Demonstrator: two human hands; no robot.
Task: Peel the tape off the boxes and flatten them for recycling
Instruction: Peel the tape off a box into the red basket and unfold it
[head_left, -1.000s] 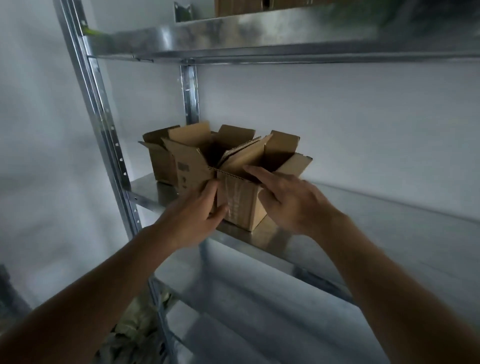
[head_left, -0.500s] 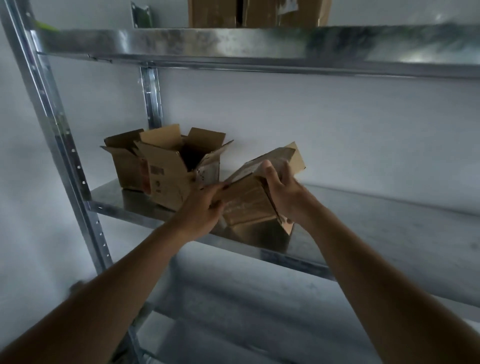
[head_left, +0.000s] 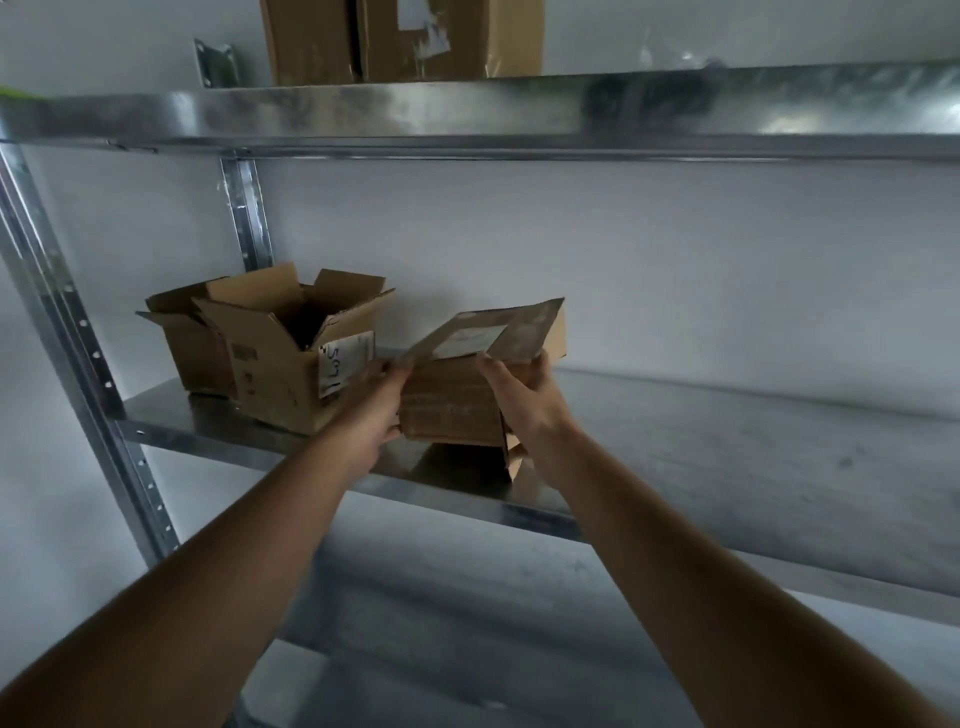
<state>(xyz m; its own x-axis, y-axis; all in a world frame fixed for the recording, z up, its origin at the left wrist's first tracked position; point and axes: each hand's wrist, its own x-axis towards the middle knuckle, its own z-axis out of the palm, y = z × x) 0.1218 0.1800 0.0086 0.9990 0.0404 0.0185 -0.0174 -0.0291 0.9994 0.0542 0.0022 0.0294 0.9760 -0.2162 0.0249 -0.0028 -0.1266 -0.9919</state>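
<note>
The open box's white label (head_left: 347, 362) bears handwriting — too blurred to read.

two bare forearms, no sleeves in view, left hand (head_left: 375, 415) and right hand (head_left: 524, 402) bare, no gloves, rings, watch or wristbands showing

Five cardboard boxes show: one box in hand (head_left: 457, 400) at centre, two open boxes to the left, the nearer labelled box (head_left: 291, 364) and the farther box (head_left: 192, 343), and two upper boxes (head_left: 405, 41) at far top. Two metal shelves (head_left: 727, 441) are seen fully.
</note>
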